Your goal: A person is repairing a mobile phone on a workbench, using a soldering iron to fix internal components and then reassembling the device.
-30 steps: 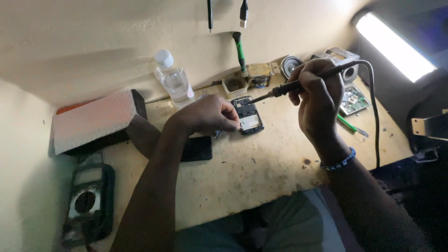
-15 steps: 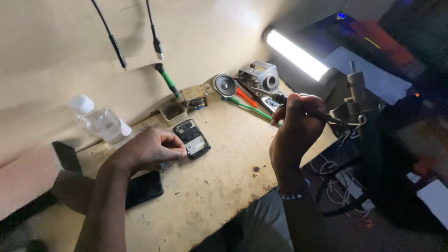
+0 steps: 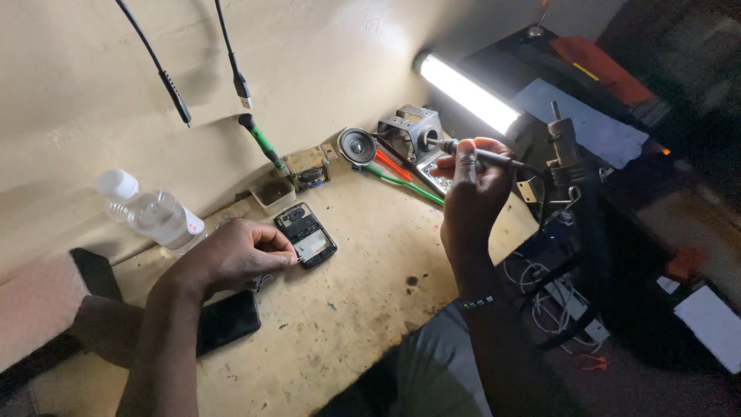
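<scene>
An opened mobile phone (image 3: 306,235) with its back cover off lies on the worn beige bench (image 3: 347,324). My left hand (image 3: 231,255) rests beside it, fingertips touching its left edge and pinching something small I cannot make out. My right hand (image 3: 472,185) is raised at the right of the bench and grips a soldering iron (image 3: 494,158) by its dark handle, tip pointing left toward a metal block (image 3: 411,131). The iron is well away from the phone.
A clear plastic bottle (image 3: 150,212) lies at the back left. A dark phone (image 3: 225,320) lies face down under my left forearm. A small speaker (image 3: 356,145), green and red tools (image 3: 401,184), hanging cables (image 3: 176,96), a tube lamp (image 3: 467,93) and tangled wires (image 3: 556,293) surround the bench.
My right hand lifted the soldering iron off the phone and carried it right, toward the lamp. My view swung right. My left hand stayed at the phone.
</scene>
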